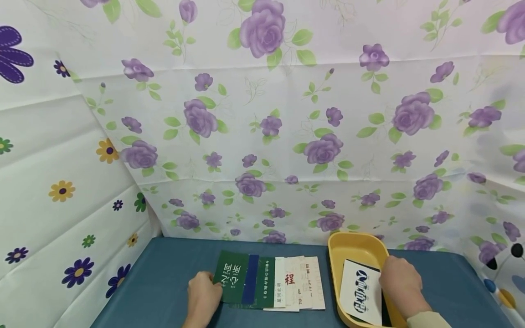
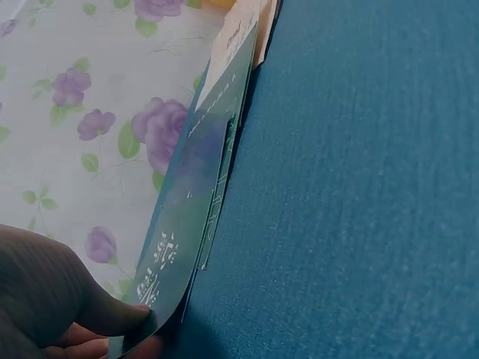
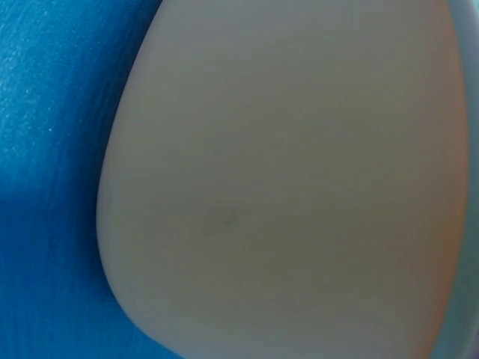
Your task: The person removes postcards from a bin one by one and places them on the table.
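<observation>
Blue bench [image 1: 164, 273] under everything. Yellow tray [image 1: 356, 248] on its right side, long axis running away from the person. Row of overlapping cards [image 1: 268, 282] left of tray, gap between; long axis left-right, lying to the right of the left grip and pointing at the tray. Green card [image 1: 234, 273] makes the row's left end, paler cards [image 1: 316, 282] the end nearest the tray. Right hand [image 1: 402, 282] at tray's right side, fingers hidden, so can't tell its grip. White card [image 1: 361, 291] in tray, just beside that hand. Left hand [image 1: 203, 296], nearer to the row, pinches green card's left edge, thumb on top; grip narrow. Any rightward move likely turns on that end-hold.
</observation>
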`<state>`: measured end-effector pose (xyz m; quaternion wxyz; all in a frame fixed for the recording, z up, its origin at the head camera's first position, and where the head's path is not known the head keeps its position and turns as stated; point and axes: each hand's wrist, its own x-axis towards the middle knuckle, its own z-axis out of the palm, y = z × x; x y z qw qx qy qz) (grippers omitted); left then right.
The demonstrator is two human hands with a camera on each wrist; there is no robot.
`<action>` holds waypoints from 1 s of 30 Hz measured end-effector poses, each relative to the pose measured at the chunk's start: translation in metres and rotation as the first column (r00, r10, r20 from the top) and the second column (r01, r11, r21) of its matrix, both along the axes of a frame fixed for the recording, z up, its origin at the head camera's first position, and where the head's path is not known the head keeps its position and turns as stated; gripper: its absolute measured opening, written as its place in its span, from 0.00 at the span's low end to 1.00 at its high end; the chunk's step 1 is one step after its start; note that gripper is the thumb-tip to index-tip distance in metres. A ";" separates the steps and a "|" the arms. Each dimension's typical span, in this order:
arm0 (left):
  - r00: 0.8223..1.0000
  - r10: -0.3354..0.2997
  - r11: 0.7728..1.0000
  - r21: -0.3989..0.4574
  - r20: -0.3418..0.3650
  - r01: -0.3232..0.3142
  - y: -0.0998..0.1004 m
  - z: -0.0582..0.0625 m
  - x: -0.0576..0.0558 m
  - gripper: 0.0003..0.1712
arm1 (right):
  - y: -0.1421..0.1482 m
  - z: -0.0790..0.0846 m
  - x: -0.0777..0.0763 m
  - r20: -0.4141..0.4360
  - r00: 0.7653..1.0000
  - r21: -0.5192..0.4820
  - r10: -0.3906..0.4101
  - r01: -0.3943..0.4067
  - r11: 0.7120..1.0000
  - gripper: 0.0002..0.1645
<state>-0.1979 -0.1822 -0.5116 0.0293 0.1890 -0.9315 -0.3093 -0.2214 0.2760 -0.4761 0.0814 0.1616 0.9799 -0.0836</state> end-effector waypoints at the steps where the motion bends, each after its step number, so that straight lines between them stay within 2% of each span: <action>1: 1.000 0.000 1.000 -0.005 -0.005 0.000 0.000 0.000 0.000 0.03 | 0.000 0.000 0.000 -0.001 1.000 0.000 0.001 -0.001 1.000 0.14; 7: 1.000 -0.010 0.999 -0.040 -0.021 0.009 0.000 0.003 0.001 0.02 | 0.001 0.000 -0.001 0.001 1.000 -0.001 0.000 0.000 1.000 0.14; 11: 1.000 -0.015 0.998 -0.060 -0.012 0.014 0.001 0.002 0.003 0.07 | 0.001 -0.001 -0.002 0.007 1.000 -0.002 0.000 0.000 1.000 0.14; 18: 0.998 0.007 0.999 -0.054 0.067 -0.003 0.002 0.000 0.002 0.14 | 0.001 0.000 -0.001 0.020 1.000 -0.005 0.001 -0.001 1.000 0.15; 24: 0.996 -0.002 0.995 -0.098 0.084 0.010 0.003 0.000 0.004 0.11 | 0.002 -0.001 -0.001 0.010 1.000 -0.005 0.003 -0.003 1.000 0.15; 30: 0.999 -0.012 0.988 -0.151 0.032 0.016 0.005 0.000 0.000 0.14 | 0.001 0.000 -0.001 0.003 1.000 -0.001 -0.008 0.008 1.000 0.15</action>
